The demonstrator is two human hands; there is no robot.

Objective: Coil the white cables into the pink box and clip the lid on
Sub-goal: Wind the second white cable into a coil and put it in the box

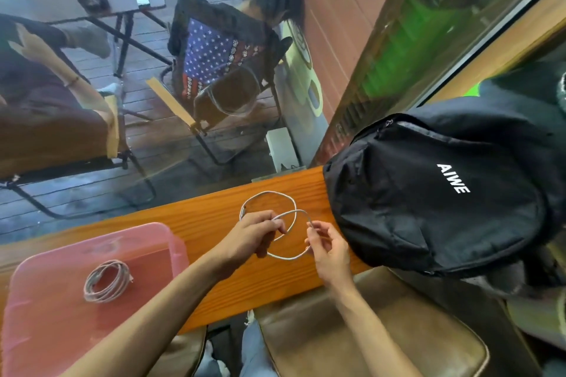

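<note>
Orange wooden tabletop (pixel 196 223), narrow, window glass along its far edge. Black backpack (pixel 428 193) right, just beside the hands. Pink box (pixel 171 242) near left, open, one coiled cable (pixel 107 281) inside. Loose white cable (pixel 275 202) in two loops mid-table. Left hand (pixel 254 232) fingers curled, pinching the crossing; right hand (pixel 329 246) pinching the loop's right side.

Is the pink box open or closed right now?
Open: no lid covers the pink box, and a coiled cable lies exposed inside.
</note>
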